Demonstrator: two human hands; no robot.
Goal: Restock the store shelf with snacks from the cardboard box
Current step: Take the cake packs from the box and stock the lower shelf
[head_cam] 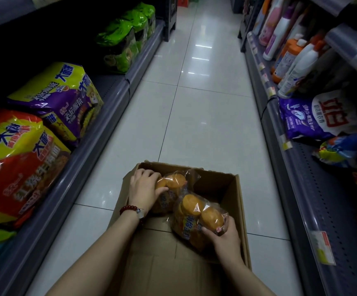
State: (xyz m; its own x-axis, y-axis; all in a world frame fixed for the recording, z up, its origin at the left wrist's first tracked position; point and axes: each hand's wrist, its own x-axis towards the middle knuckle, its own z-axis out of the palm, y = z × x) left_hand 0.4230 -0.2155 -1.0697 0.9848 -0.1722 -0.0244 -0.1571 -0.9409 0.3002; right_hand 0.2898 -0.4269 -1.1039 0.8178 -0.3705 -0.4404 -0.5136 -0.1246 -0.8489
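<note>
An open cardboard box [235, 201] stands on the aisle floor in front of me. Two clear bags of round golden cakes lie inside it. My left hand [143, 186], with a red bead bracelet at the wrist, grips the far bag [173, 181] at its left end. The near bag [196, 214] is tilted up, and my right hand [226, 238] holds it from below at its lower right corner. The left shelf [100, 133] runs beside the box at floor level.
Red, purple and green noodle multipacks [62, 99] lie on the left shelf. Detergent bottles [295, 60] and bags [314, 116] fill the right shelves. White tiled floor [194, 103] stretches ahead between both shelf edges.
</note>
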